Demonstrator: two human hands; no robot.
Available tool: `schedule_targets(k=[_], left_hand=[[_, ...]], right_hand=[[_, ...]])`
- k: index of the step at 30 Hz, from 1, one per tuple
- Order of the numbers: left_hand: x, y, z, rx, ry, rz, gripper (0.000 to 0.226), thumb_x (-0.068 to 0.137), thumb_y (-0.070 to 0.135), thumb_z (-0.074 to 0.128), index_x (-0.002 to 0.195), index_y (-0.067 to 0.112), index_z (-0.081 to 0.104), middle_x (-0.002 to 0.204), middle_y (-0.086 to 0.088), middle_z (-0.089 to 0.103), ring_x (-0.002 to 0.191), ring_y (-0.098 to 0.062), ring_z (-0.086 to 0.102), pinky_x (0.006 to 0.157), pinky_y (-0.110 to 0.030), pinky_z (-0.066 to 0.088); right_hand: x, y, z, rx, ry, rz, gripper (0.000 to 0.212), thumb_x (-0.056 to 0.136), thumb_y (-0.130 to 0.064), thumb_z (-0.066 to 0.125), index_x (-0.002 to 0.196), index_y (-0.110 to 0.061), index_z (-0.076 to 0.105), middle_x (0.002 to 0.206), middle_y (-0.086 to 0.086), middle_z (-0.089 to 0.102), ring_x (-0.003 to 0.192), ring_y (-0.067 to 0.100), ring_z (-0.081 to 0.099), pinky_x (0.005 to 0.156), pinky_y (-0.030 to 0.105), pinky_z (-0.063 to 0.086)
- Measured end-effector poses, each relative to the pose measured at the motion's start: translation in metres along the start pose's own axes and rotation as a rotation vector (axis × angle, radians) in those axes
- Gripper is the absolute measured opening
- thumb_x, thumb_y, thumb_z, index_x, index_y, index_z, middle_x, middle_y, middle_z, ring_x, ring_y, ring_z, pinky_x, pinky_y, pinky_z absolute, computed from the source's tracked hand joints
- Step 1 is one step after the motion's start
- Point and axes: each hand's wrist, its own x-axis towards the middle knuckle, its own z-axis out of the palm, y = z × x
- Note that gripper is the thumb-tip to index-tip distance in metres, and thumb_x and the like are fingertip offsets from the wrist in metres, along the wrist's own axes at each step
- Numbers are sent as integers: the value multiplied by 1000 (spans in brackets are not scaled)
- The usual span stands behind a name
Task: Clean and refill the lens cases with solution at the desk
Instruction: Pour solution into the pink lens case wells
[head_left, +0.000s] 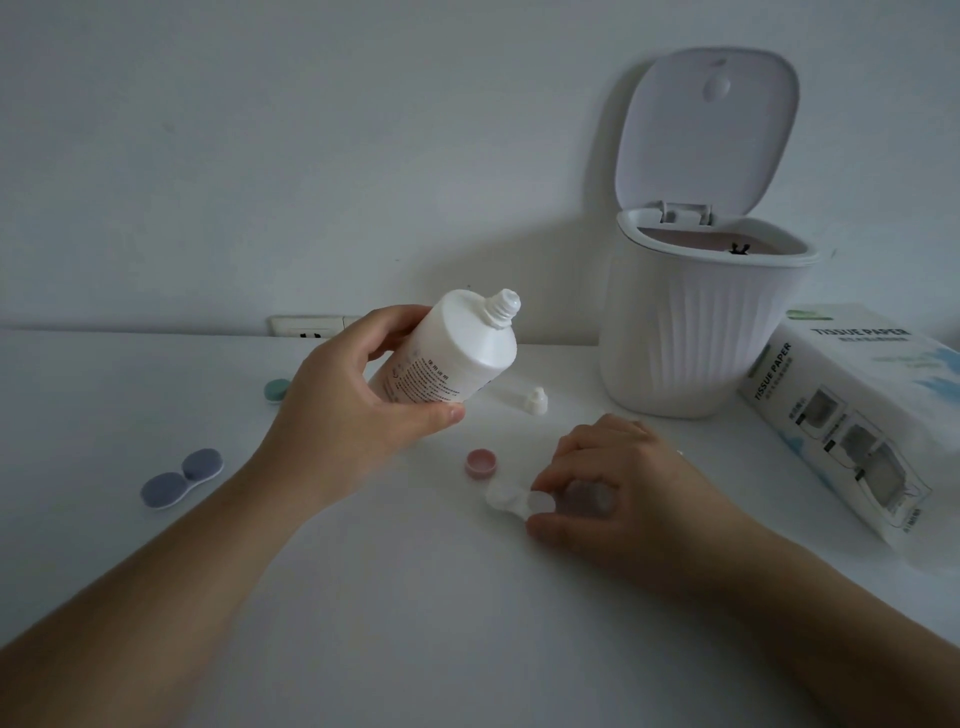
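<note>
Gripping the uncapped solution bottle (447, 358) in the left hand (343, 410), tilted over the desk (363, 571) — right hand (608, 483) pinches the white lens case (506, 500), pink cap (481, 462) off. Blue-grey case (182, 477) far left looks untouched — maybe halfway.

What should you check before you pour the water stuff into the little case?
1. Bottle cap off: ok, its cap lies on the desk.
2. Left hand grips the bottle: ok.
3. Right hand steadies the white case: ok.
4. Case open: ok for one cup, pink lid lies beside it; the other is hidden.
5. Nozzle over the case: not ok, it points up and away.
</note>
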Motion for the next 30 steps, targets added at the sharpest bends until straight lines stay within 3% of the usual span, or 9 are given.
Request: schedule_targets(k=[2,6,11,13,18,22,30], left_hand=[[0,0,-1,23,-6,15,66,68,23,93,116,52,60,118,32,66,118,5,59,92,-18,45],[-1,-2,-3,82,-41,44,68,68,25,93,120,50,59,118,29,65,115,1,60,87,-17,48],[0,-2,-4,184,-82,89,76,66,24,93,134,36,61,124,24,65,118,2,57,93,-14,44],[0,-1,-6,212,-95,105,79,66,22,94,137,33,60,129,21,64,122,-2,57,100,-18,42],[1,-2,-11,319,-89,175,78,64,19,97,134,28,63,131,16,64,122,-7,58,104,-21,42],[3,-4,-14,378,-88,227,74,64,24,94,131,29,62,129,16,63,120,-13,58,100,-27,45],[5,-2,-12,487,-96,349,71,64,16,94,129,18,65,131,5,64,117,-18,57,101,-12,35]], right_hand=[[0,1,-2,72,41,37,29,75,-60,65,90,-36,74,83,-20,67,87,3,58,81,18,40],[-2,4,-8,257,80,131,24,70,-60,65,91,-50,70,92,-30,68,86,0,65,75,20,49],[-4,6,-12,409,151,176,16,72,-42,75,88,-43,76,84,-22,71,78,-2,67,71,9,49],[-5,5,-15,430,175,189,15,74,-40,76,90,-41,77,84,-20,71,77,-1,67,71,7,48],[-5,5,-21,495,205,216,16,74,-42,74,90,-40,77,87,-16,72,77,10,69,69,20,54],[-6,2,-22,533,215,203,13,76,-43,74,88,-38,77,87,-12,74,80,6,69,70,18,54],[-6,-1,-23,563,222,184,13,76,-38,75,89,-37,78,89,-16,75,89,1,70,80,19,49]])
